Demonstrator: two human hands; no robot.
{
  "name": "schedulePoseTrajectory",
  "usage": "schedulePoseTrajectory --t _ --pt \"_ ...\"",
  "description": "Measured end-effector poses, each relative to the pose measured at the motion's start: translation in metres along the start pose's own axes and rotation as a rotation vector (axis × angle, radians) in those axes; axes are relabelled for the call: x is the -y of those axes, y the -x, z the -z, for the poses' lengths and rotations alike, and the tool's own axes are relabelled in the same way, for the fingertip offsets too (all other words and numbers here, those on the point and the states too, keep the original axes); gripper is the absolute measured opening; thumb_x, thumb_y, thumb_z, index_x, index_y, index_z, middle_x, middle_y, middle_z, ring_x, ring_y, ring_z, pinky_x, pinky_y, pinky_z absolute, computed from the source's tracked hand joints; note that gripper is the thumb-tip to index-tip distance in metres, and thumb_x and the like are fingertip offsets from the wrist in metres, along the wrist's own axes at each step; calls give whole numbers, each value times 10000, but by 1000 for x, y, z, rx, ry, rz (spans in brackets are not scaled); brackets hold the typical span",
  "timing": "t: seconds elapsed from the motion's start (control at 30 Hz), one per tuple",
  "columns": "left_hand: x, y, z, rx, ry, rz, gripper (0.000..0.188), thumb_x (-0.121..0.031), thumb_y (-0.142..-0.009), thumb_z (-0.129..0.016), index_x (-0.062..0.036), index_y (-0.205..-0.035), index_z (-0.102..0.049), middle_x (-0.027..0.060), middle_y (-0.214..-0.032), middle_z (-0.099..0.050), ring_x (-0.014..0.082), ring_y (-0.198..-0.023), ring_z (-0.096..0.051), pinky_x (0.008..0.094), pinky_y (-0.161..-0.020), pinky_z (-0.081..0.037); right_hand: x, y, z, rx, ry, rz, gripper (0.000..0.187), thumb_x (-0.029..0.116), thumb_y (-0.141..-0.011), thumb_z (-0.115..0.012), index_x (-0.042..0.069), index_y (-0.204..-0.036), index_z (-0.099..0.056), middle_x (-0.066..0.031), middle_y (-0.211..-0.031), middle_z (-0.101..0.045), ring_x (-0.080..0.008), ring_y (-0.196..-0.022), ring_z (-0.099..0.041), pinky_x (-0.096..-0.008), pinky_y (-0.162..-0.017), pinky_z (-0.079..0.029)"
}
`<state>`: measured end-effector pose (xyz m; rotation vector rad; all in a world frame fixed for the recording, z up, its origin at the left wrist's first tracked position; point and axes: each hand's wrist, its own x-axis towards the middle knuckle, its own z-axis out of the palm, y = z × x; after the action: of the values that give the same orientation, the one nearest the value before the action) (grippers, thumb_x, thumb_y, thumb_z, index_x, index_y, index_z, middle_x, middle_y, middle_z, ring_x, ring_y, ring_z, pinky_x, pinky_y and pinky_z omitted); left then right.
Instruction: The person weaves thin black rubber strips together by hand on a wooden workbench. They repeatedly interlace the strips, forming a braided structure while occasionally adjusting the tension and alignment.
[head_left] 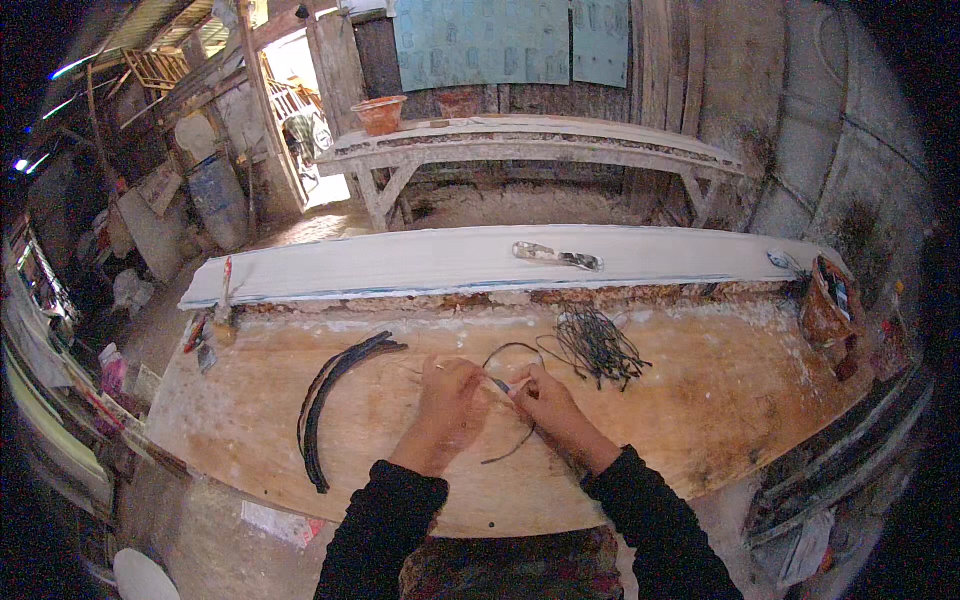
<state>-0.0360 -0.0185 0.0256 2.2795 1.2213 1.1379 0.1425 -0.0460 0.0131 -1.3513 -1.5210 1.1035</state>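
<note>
My left hand (448, 400) and my right hand (545, 402) meet over the middle of a worn wooden workbench (700, 400). Between them they pinch a thin dark strand (512, 350) that loops up behind my fingers and trails down toward me. A small pale stick or blade shows between my fingertips; which hand holds it I cannot tell. A loose pile of similar dark strands (595, 345) lies just right of my hands. Left of them rests a curved bundle of dark strips (325, 400).
A long white plank (400, 262) lies across the back of the bench with a scraper-like tool (556, 256) on it. A brush (224, 300) sits at its left end, a rusty can (826, 305) at the right. Behind stands a rough bench (520, 140) with clay pots.
</note>
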Motion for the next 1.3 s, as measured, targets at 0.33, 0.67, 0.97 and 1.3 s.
schedulePoseTrajectory --t 0.33,0.67,0.97,1.3 --pt "54 -21 19 -420 -205 -53 153 -2 -705 -610 -51 -848 -632 107 -747 -593 277 -684 -576 338 -612 -442 18 0 26 239 -407 -164 215 112 -784 -614 50 -980 -552 9 -749 -562 -65 -617 -478 -196 -535 -368" --pt "96 -18 12 -477 354 163 124 -20 -749 -601 -34 -859 -658 110 -765 -610 241 -730 -598 308 -631 -458 20 8 64 376 -306 -137 127 157 -737 -636 42 -778 -600 -28 -748 -587 -121 -619 -527 -250 -563 -427" --pt "75 -19 10 -181 259 16 111 12 -742 -605 -20 -838 -650 109 -741 -582 237 -705 -571 298 -629 -450 -31 -13 97 333 -1146 421 181 239 -831 -604 70 -895 -592 -30 -743 -605 -107 -556 -494 -252 -490 -394" --pt "28 -2 7 48 157 245 122 -65 -756 -629 10 -830 -568 51 -738 -541 116 -610 -515 267 -515 -421 -23 -25 102 -83 -1479 350 179 222 -873 -537 146 -1033 -564 25 -847 -624 -111 -641 -536 -247 -583 -438"
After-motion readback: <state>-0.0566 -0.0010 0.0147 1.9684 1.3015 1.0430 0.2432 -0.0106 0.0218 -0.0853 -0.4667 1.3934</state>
